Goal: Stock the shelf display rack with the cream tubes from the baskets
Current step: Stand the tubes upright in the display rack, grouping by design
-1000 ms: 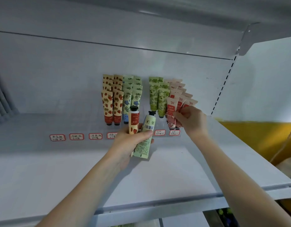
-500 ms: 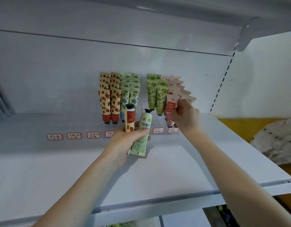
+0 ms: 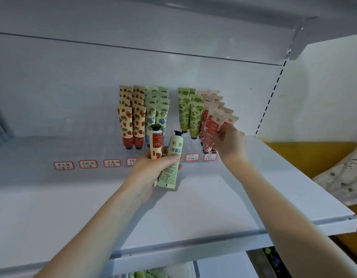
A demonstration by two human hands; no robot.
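Note:
Rows of cream tubes stand cap-down in a clear rack at the back of the white shelf (image 3: 73,207): strawberry tubes (image 3: 131,123), blue-flower tubes (image 3: 156,109), green tubes (image 3: 190,115) and pink tubes (image 3: 213,115). My left hand (image 3: 153,169) grips two tubes upright in front of the rack, a strawberry tube (image 3: 156,144) and a pale green tube (image 3: 171,163) with a barcode. My right hand (image 3: 228,143) pinches a pink tube (image 3: 214,127) at the front of the pink row, which fans out to the right.
Handwritten red-bordered price labels (image 3: 88,164) run along the rack's front. Another shelf hangs above. To the right are a slotted upright (image 3: 270,99), a yellow surface (image 3: 306,157) and a patterned cloth (image 3: 344,177). Green items show below the shelf edge.
My right hand has stayed at the front pink tubes, shifting slightly. The left hand keeps its two tubes. The view has tilted, bringing the patterned cloth into sight at right.

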